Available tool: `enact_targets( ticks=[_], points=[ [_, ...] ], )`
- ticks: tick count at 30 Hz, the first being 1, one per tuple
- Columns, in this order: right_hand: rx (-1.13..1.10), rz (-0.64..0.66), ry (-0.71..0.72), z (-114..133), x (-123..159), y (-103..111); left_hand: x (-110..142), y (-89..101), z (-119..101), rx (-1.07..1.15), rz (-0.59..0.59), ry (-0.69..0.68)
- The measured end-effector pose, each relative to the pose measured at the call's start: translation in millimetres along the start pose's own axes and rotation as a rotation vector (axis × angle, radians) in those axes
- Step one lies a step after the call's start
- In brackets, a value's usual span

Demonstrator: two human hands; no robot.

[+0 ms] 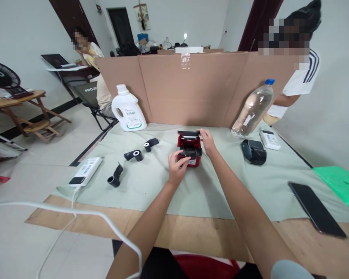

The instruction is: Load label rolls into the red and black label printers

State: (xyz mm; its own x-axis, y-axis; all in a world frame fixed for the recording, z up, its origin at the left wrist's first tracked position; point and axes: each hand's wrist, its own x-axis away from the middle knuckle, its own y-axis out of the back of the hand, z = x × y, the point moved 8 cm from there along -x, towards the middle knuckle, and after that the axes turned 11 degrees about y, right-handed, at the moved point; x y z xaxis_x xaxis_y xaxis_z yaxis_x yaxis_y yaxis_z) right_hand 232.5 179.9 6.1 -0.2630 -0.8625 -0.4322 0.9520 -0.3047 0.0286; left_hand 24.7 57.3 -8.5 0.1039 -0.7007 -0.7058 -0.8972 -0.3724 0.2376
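Observation:
Near the middle of the table stands a small red and black printer (pixel 195 161) with its lid raised. My left hand (pixel 178 167) is at its front, thumb and fingers closed on a dark, shiny roll (pixel 189 153) lying across the printer's opening. How far the roll sits inside is hard to make out. At the right edge of the raised lid (pixel 189 133), my right hand (pixel 207 143) grips the corner with its fingertips. To the left lie a black roll with a loose tail (pixel 115 178) and two more black rolls with pale cores.
A white jug (pixel 129 110) and a leaning clear bottle (pixel 254 108) stand before a cardboard screen (pixel 192 93). Around the table lie a white power bank (pixel 85 172) with a cable, a black device (pixel 253 152), another white box (pixel 270 138) and a phone (pixel 317 209). Two people are beyond.

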Motion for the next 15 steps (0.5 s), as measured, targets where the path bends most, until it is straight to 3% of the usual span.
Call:
enact_targets(
  ticks=[4, 10, 12, 15],
  points=[
    [-0.05, -0.117, 0.03, -12, 33, 3, 1, -1.0, 3, 0.026, 0.021, 0.05],
    [-0.353, -0.221, -0.19, -41, 57, -7, -5, 2.0, 8, 0.073, 0.048, 0.129],
    [-0.408, -0.243, -0.22, -43, 58, -10, -20, 5.7, 27, 0.169, 0.002, 0.266],
    [-0.482, -0.209, -0.224, -40, 57, -14, -45, -6.9, 74, 0.378, 0.038, 0.65]
  ],
)
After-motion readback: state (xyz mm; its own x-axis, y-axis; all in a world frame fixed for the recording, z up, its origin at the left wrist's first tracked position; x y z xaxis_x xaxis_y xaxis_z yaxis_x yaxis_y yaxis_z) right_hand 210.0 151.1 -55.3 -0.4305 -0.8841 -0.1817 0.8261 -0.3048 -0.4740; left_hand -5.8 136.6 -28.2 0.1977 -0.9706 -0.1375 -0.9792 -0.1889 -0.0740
